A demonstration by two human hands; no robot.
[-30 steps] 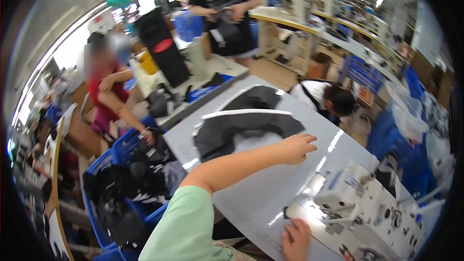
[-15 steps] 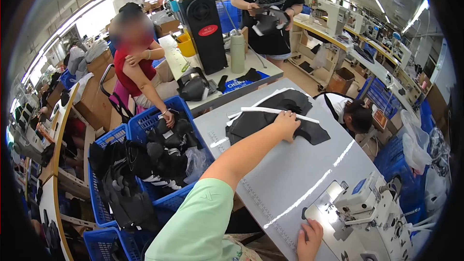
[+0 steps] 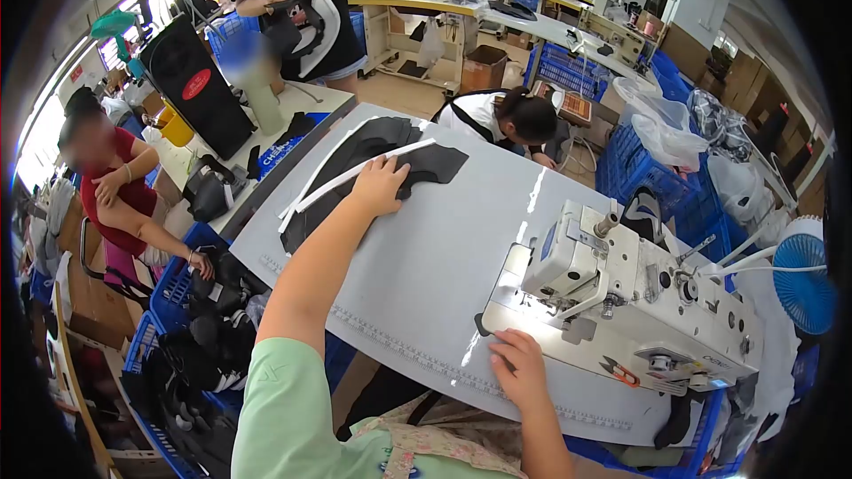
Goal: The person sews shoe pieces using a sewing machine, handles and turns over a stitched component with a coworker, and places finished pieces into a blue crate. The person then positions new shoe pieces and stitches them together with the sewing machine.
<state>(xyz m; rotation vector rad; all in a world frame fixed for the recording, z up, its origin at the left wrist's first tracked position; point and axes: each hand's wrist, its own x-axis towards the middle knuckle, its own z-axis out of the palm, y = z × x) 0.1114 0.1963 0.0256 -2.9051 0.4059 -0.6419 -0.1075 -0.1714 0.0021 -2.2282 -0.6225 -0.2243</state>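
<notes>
My left hand (image 3: 380,186) rests on a stack of flat black cut pieces (image 3: 435,162), fingers spread over them and touching a long white strip (image 3: 333,184) that lies across the stack. A second white edge shows along the far left of the pieces. My right hand (image 3: 519,368) is on the grey table by the near corner of the white sewing machine (image 3: 568,253), its fingers curled. Something small and dark shows between thumb and fingers, too small to name. Beside the fingertips sits a dark rounded tab (image 3: 482,325) at the machine plate's edge.
Orange-handled snips (image 3: 619,371) lie on the machine's base. A ruler tape (image 3: 417,355) runs along the near table edge. Blue crates (image 3: 182,288) with black pieces stand left, near a seated person (image 3: 124,186). Another person (image 3: 497,120) bends beyond the table; one stands behind.
The view has swung to the right, bringing the whole sewing machine and a blue fan into sight. Both hands keep nearly the same places on the table.
</notes>
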